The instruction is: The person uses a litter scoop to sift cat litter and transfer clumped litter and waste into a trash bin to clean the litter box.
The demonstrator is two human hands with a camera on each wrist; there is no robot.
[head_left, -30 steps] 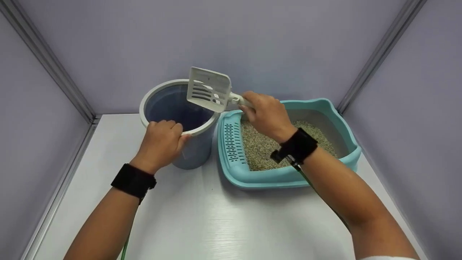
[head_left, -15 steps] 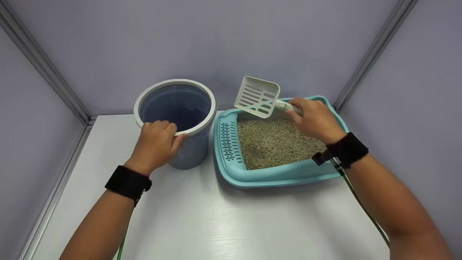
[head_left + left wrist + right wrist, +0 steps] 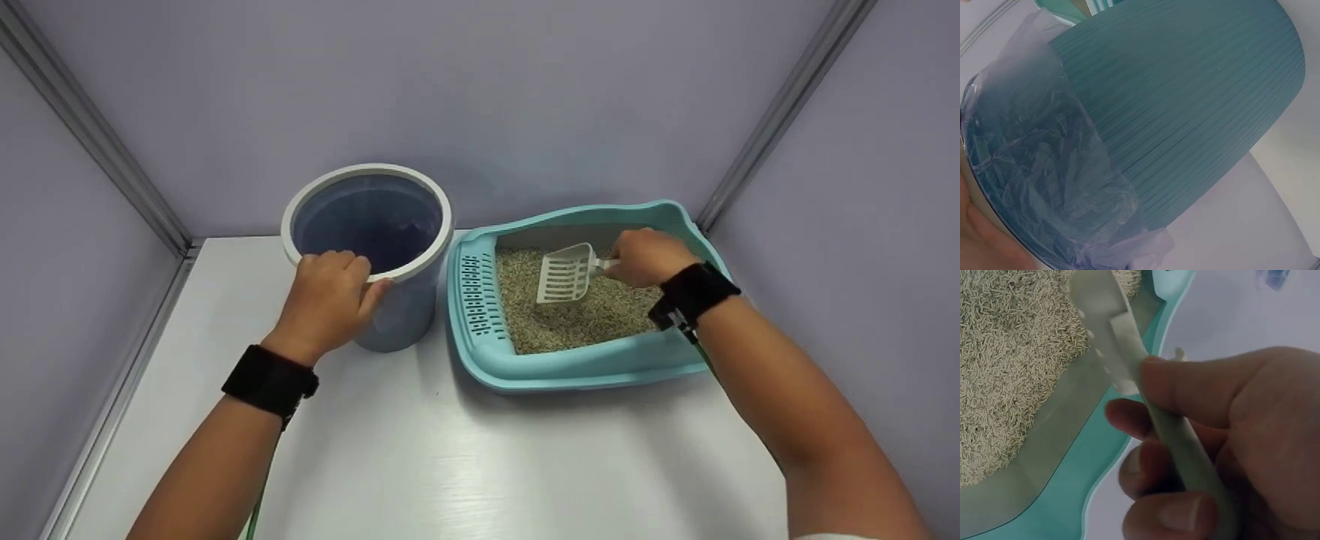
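My left hand (image 3: 324, 300) grips the near white rim of a blue trash can (image 3: 397, 319), its fingers over the edge and its thumb along the outside. In the left wrist view, a thin translucent bag (image 3: 1044, 169) hangs folded over the ribbed side of the can. My right hand (image 3: 649, 257) holds a pale slotted litter scoop (image 3: 566, 274) by its handle, with the thumb along it in the right wrist view. The scoop's head is tilted just over the pellet litter (image 3: 592, 319) inside a turquoise litter box (image 3: 570, 371). Whether its edge touches the litter, I cannot tell.
The trash can and litter box stand side by side on a white table (image 3: 420, 465), close to the back wall (image 3: 480, 97). A perforated ledge (image 3: 480, 296) runs along the box's left end. Side walls flank the table.
My right hand has swung the scoop from over the trash can rightward, then lowered it into the litter box. My left hand has stayed on the can's rim.
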